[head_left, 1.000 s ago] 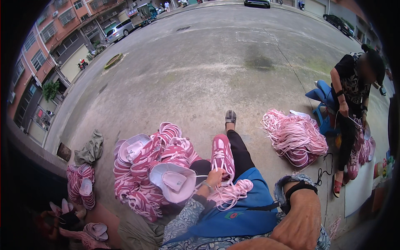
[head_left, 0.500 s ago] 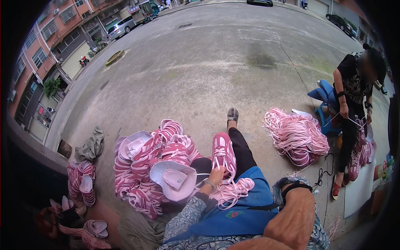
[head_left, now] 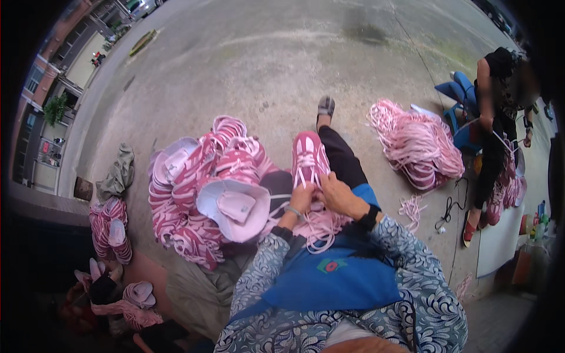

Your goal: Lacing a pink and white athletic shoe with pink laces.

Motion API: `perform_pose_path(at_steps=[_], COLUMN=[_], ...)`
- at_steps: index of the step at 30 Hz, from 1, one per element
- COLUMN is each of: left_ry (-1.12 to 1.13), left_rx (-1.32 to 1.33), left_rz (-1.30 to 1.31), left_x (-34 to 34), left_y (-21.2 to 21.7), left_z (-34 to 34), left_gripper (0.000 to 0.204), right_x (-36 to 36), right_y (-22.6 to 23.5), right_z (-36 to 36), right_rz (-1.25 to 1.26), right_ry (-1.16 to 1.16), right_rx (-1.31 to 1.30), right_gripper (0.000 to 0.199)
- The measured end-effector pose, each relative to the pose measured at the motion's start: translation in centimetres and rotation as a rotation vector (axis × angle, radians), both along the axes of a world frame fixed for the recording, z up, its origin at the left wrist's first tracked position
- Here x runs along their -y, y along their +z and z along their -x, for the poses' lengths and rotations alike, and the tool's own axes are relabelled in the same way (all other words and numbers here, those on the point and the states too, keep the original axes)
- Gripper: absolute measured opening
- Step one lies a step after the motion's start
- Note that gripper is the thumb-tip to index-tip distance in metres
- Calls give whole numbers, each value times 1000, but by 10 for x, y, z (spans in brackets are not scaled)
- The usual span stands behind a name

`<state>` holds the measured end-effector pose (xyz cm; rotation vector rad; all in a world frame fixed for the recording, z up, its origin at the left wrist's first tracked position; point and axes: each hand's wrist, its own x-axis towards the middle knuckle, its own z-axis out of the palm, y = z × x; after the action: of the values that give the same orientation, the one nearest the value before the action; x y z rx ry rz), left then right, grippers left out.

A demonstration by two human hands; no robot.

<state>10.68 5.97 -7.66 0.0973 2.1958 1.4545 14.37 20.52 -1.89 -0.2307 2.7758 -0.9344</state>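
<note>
A pink shoe upper (head_left: 310, 154) with white stripes and partly threaded pale laces lies over my lap, toe pointing away. My left hand (head_left: 301, 199) is closed on its near left edge, with a loose lace running beside the fingers. At the near right edge, my right hand (head_left: 342, 196) has its fingers pressed together on the upper. Whether a lace end is pinched in those fingertips is too small to tell. Just below both hands, a bundle of pale pink shoelaces (head_left: 321, 230) rests on my blue apron (head_left: 335, 288).
At my left is a large heap of pink shoe uppers (head_left: 191, 206). Ahead to the right lies another laced pile (head_left: 415, 147). A person (head_left: 500, 100) at the far right handles laces. A dark cord (head_left: 452, 209) and loose laces (head_left: 412, 210) lie on the concrete.
My right hand has come from the lower right to the upper, joining my left hand there. The view has tilted downward, so the piles appear higher.
</note>
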Motion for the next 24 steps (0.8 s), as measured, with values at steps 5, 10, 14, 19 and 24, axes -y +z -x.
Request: perform_pose_path(at_steps=[5, 10, 14, 19, 24], left_ry=[259, 233, 98, -6, -102], left_rx=[78, -299, -288, -4, 279], left_rz=[-83, 21, 111, -29, -430], left_x=[6, 6, 12, 24, 20], left_y=[0, 17, 29, 46, 74], left_z=[-10, -15, -8, -7, -15], left_gripper=[32, 46, 32, 25, 30], right_x=[-1, -5, -5, -9, -21], right_y=[-65, -57, -57, -42, 1], right_z=[9, 15, 17, 17, 33], right_rz=[65, 14, 12, 32, 406], right_ry=[-104, -33, -32, -17, -89], right_rx=[-206, -100, -65, -80, 267], right_gripper=[33, 28, 28, 35, 33])
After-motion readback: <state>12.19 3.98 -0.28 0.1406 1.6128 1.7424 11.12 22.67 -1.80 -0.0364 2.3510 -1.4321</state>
